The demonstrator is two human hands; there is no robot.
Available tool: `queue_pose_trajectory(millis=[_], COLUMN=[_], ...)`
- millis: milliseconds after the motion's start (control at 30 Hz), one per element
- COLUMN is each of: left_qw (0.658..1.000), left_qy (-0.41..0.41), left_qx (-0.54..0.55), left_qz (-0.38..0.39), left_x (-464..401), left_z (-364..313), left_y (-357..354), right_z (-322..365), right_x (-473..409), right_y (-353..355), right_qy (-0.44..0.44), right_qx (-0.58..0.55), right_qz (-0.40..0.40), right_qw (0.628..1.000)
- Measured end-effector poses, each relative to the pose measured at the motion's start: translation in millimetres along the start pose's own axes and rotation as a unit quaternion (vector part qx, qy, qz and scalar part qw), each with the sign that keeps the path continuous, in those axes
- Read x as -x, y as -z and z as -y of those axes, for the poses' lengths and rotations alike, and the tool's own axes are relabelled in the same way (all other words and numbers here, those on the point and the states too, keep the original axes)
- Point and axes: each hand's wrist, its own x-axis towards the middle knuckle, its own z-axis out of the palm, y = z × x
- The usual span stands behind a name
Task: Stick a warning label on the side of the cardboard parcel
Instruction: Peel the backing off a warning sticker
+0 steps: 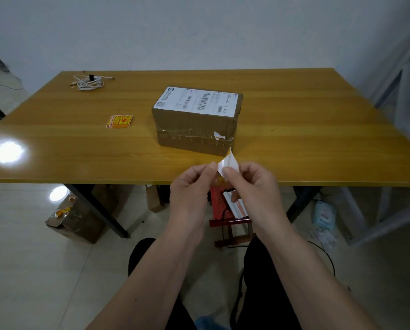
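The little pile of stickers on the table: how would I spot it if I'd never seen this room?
Start at the wooden table and find the cardboard parcel in the middle. Look to its left for the stack of stickers: flat and red-and-yellow, unlike the coiled white cable farther back.

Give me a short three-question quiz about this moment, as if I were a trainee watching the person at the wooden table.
1. True or false: the brown cardboard parcel with the white shipping label stands on the yellow wooden table.
2. What do the left hand and right hand hold between their fingertips?
A. the coiled white cable
B. a small white-backed sticker
C. a roll of tape
3. Fill in: the small stack of red and yellow warning labels lies to the ____ of the parcel in the picture.

Key: 1 true; 2 B; 3 left.
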Motion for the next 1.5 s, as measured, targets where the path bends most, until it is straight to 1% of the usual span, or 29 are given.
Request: queue_pose_trajectory(millis=[200,400,533,667,833,967,1000,1067,1167,1267,1367,1433,1500], left_qw=[1.0,0.997,0.995,0.99,0.984,0.981,0.98,0.98,0.981,0.983,0.984,0.986,0.99], left_qy=[0.008,0.054,0.07,0.093,0.09,0.086,0.086,0.087,0.095,0.098,0.094,0.076,0.04], left_qx=[-0.01,0.016,0.023,0.046,0.072,0.086,0.089,0.087,0.079,0.075,0.071,0.06,0.034], left_qz=[-0.013,-0.054,-0.069,-0.1,-0.136,-0.152,-0.155,-0.157,-0.153,-0.138,-0.135,-0.135,-0.131], left_x=[-2,-3,-5,-9,-13,-19,-21,-22,-26,-32,-34,-35,-35], left_z=[2,4,7,8,11,12,12,11,10,7,3,0,-4], left_y=[-3,-10,-13,-17,-19,-17,-17,-17,-15,-12,-9,-8,-7], right_z=[-3,-5,-7,-10,-13,-16,-17,-19,-21,-27,-29,-27,-21], right_x=[-2,-5,-8,-12,-17,-27,-33,-45,-66,-89,-103,-104,-98], right_y=[9,20,26,32,42,54,57,61,61,60,58,56,51], right_qy=[-0.012,-0.03,-0.032,-0.047,-0.046,-0.04,-0.033,-0.006,0.02,0.021,-0.03,-0.036,-0.033], right_qx=[-0.028,-0.044,-0.045,-0.037,-0.059,-0.063,-0.042,0.034,0.123,0.188,0.251,0.255,0.219], right_qz=[-0.026,-0.049,-0.062,-0.079,-0.089,-0.121,-0.137,-0.169,-0.179,-0.155,-0.096,-0.071,-0.058], right_qw=[0.999,0.997,0.997,0.995,0.993,0.99,0.989,0.985,0.976,0.97,0.963,0.964,0.973])
